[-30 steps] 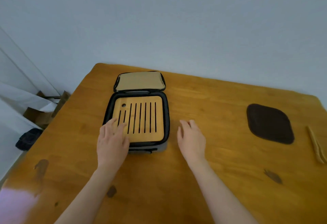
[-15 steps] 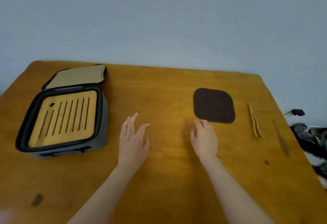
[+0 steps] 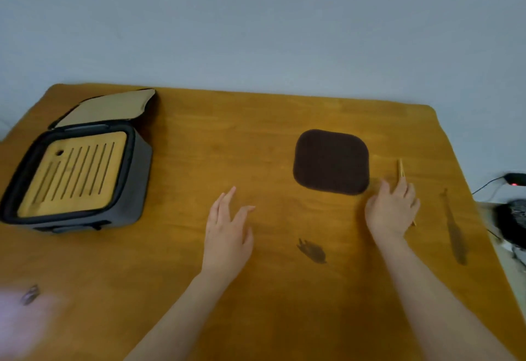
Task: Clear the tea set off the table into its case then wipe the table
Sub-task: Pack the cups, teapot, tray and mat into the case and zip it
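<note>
The grey tea-set case (image 3: pixel 136 178) lies open at the table's left, its lid (image 3: pixel 105 110) folded back. A slatted bamboo tray (image 3: pixel 71 172) fills its inside. A dark brown square cloth (image 3: pixel 331 161) lies flat right of the middle. Just right of the cloth lie thin bamboo tongs (image 3: pixel 401 168). My right hand (image 3: pixel 392 209) rests over them with its fingers fairly straight, so only the tongs' two ends show. My left hand (image 3: pixel 227 232) is open above the bare wood, between the case and the cloth, holding nothing.
The wooden table (image 3: pixel 256 132) carries dark stains, one (image 3: pixel 311 251) between my forearms and a long one (image 3: pixel 455 235) near the right edge. Off the right edge sit a black object (image 3: pixel 515 218) and a plug with a red light (image 3: pixel 513 182).
The view has swung right, away from the case. My left hand left the case's front edge. My right hand travelled right, past the cloth, and now lies on the tongs.
</note>
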A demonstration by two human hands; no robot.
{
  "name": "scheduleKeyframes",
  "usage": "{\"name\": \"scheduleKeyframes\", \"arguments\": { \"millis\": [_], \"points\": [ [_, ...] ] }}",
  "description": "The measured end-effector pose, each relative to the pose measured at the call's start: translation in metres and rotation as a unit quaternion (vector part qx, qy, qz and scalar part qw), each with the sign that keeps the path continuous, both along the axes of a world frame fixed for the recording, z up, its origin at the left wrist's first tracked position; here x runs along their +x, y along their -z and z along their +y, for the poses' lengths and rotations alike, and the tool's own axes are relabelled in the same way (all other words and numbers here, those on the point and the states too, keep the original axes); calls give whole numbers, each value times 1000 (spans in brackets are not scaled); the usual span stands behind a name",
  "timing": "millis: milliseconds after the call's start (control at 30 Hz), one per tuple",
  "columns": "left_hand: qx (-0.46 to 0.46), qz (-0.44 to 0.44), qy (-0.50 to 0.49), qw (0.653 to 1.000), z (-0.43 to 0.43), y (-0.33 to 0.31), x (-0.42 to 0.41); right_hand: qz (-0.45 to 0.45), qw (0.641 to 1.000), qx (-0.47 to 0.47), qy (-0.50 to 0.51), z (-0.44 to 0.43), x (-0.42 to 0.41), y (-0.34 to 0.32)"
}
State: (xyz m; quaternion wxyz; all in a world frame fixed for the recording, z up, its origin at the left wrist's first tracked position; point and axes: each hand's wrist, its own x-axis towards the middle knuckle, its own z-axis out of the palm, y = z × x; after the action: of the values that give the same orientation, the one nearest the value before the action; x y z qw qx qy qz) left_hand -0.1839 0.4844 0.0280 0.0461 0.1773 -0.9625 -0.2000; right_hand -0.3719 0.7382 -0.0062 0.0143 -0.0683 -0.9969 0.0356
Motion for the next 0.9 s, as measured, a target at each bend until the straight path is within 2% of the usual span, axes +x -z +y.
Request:
{"name": "scheduleKeyframes", "arguments": {
  "millis": [167, 333, 500, 767, 900],
  "points": [
    [7, 8, -27, 1000, -11, 2, 7, -27, 999, -26, 34, 12, -14, 6],
    [17, 13, -54, 998, -20, 2, 20, -8, 995, -94, 34, 10, -12, 7],
    [27, 12, -76, 997, -38, -1, 32, 57, 987, -147, 23, -14, 3, -3],
    [17, 38, -119, 992, -101, -10, 64, 121, 970, -196, -81, -127, 47, -46],
    [24, 49, -150, 987, -155, -18, 82, 99, 959, -223, -142, -205, 77, -57]
  ]
}}
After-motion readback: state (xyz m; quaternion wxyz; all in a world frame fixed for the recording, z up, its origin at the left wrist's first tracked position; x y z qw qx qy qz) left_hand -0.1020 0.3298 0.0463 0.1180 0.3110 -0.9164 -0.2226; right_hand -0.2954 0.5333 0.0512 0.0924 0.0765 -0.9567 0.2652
